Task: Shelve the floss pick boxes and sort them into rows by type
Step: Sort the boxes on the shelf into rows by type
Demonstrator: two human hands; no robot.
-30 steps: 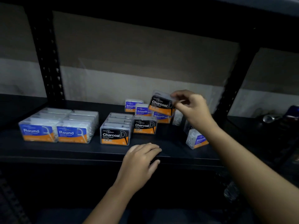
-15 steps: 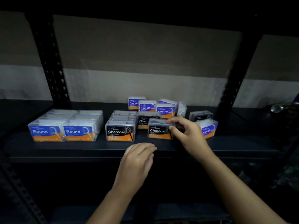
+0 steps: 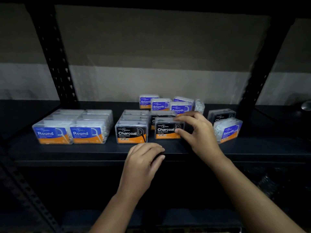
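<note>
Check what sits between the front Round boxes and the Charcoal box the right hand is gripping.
In the head view, one thing: the front Charcoal box of the left Charcoal row. It stands between the Round boxes and the gripped Charcoal box in the right hand.

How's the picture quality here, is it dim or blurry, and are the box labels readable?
Head view: dim overall, upper shelf edge and lower area nearly black; wide-angle bending tilts the shelf posts outward. Front labels read clearly: Round boxes, the Charcoal box the right hand grips. The rear Smooth boxes are softer, their small print unreadable. The left hand rests on the shelf edge, sharp.
</note>
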